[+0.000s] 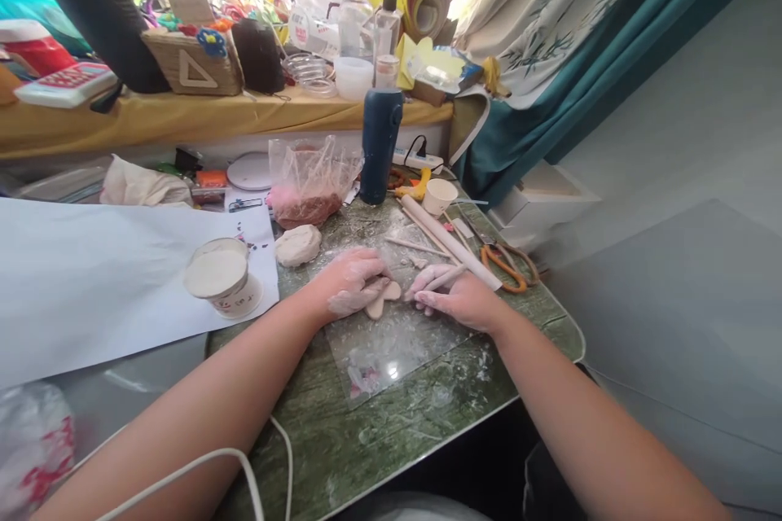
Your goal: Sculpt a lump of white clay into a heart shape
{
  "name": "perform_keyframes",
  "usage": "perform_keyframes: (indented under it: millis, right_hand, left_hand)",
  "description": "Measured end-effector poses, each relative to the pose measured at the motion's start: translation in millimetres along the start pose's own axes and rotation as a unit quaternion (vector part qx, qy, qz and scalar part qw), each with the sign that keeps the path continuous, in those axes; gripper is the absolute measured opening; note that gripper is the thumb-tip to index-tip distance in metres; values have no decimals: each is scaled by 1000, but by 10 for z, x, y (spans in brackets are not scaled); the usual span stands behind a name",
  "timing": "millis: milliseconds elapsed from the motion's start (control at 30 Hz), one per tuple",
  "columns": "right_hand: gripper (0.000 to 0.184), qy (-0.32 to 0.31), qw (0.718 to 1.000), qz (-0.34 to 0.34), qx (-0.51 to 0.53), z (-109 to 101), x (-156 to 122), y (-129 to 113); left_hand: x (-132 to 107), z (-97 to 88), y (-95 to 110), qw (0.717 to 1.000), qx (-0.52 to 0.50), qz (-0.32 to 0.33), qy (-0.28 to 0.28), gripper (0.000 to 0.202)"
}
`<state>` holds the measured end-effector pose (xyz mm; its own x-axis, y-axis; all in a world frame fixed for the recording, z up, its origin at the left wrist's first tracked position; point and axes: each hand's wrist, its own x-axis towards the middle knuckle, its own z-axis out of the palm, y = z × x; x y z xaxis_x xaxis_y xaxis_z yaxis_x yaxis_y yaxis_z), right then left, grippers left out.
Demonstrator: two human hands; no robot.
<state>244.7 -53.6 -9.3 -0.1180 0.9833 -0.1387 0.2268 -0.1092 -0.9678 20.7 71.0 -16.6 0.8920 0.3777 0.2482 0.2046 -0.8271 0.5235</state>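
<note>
My left hand, dusted with white powder, rests its fingers on a small flat piece of pale clay with rounded ends. The fingers are closed against the clay and hide part of it. Just to the right, my right hand pinches a thin stick-like tool, its tip pointing down left toward the clay. Both hands are over a clear plastic sheet smeared with powder. A lump of pale clay sits beyond my left wrist.
Behind the hands lie a white rolling rod, thin sticks, and orange-handled scissors. A dark blue bottle stands beside a plastic bag of reddish clay. Paper cups stand on white paper at left; a white cable crosses in front.
</note>
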Motion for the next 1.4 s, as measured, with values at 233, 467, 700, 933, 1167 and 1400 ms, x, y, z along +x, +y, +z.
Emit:
perform_keyframes:
  millis: [233, 467, 700, 933, 1167, 1400]
  right_hand:
    - [26, -3, 1000, 4, -4, -68, -8, 107]
    - [24, -15, 1000, -3, 12, -48, 33, 42]
    - [22, -50, 998, 15, 23, -141, 5, -12]
    - [21, -48, 996, 4, 70, -147, 183, -77]
    - [10, -2, 999, -7, 44, -26, 215, -15]
    - [3, 81, 996, -37, 31, 93, 126, 84]
  left_hand:
    - [-14, 23, -19, 1000, 3, 6, -1, 14]
    - [4, 9, -18, 1000, -5, 5, -4, 16]
    - [5, -9, -21, 1000, -4, 4, -7, 14]
    - [8, -8, -37, 1000, -5, 5, -11, 15]
    - [2, -4, -34, 1000, -4, 5, -8, 16]
    - [-15, -38, -26, 1000, 2, 13, -3, 18]
